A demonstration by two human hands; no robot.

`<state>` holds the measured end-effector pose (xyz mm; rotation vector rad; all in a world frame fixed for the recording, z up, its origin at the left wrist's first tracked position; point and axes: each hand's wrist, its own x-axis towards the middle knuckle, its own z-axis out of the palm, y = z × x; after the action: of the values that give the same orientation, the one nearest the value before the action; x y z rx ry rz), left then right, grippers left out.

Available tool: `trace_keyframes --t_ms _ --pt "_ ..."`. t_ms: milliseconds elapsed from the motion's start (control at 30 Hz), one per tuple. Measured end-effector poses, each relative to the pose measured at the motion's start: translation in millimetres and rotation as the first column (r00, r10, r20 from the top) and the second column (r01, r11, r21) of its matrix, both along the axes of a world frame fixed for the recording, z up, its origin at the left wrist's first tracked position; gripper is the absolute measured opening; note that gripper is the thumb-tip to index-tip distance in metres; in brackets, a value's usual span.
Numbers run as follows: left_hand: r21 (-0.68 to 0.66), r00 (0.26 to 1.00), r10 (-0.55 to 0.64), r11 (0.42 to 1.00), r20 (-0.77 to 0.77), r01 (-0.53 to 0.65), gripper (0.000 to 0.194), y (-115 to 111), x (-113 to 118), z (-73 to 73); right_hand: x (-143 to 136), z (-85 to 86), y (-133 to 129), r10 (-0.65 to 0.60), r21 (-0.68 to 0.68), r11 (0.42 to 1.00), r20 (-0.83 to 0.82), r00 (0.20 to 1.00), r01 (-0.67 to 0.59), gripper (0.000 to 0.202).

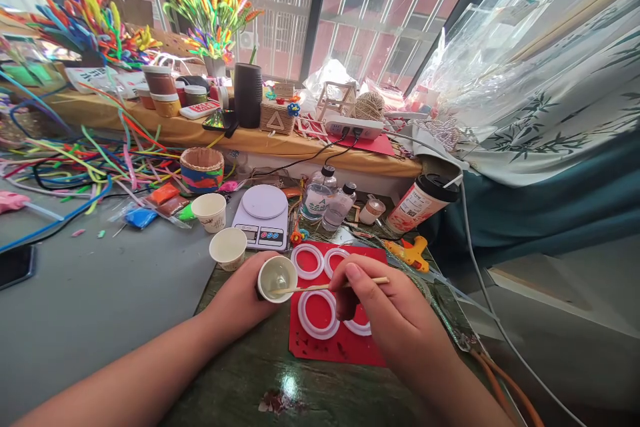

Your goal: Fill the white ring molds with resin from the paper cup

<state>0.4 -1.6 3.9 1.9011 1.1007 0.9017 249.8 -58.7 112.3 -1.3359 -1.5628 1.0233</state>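
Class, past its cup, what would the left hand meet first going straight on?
Past the cup, the left hand would likely meet the back-left white ring on the red sheet, or pass above it; height unclear.

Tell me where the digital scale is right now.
In the head view, the scale sits left of the larger clear bottle, beyond the cup in the left hand.

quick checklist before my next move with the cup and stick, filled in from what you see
1. Cup held by left hand: ok
2. Stick gripped by right hand, its far end inside the cup: ok
3. Liquid fully mixed: cannot tell
4. All white rings in full view on the red sheet: not ok, right hand hides parts
5. Black caps on both bottles: ok
6. Scale reading: cannot tell, too small
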Motion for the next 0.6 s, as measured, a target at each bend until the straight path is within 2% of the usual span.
trace_keyframes --t_ms 300,433,500,600 --pt "-0.029 1.000 -0.005 1.000 0.003 0.005 0.040 -0.5 0.2 3.6 -3.8 -1.3 0.5 -0.048 0.002 0.999 -0.055 0.997 0.048 0.059" --pt "-0.027 1.000 -0.006 1.000 0.004 0.006 0.040 -0.7 0.0 2.2 -2.8 -1.6 0.8 -0.006 -0.092 0.996 -0.085 0.996 -0.002 0.062" --pt "-0.027 1.000 -0.011 1.000 -0.003 0.011 0.040 -1.0 -0.2 1.9 -2.0 -2.6 0.7 -0.048 -0.067 0.997 -0.067 0.997 0.044 0.063" --pt "-0.036 1.000 -0.010 0.999 -0.004 0.010 0.039 -1.4 -0.7 2.4 -2.4 -4.7 0.2 -0.036 -0.036 0.999 -0.028 0.999 0.035 0.061"
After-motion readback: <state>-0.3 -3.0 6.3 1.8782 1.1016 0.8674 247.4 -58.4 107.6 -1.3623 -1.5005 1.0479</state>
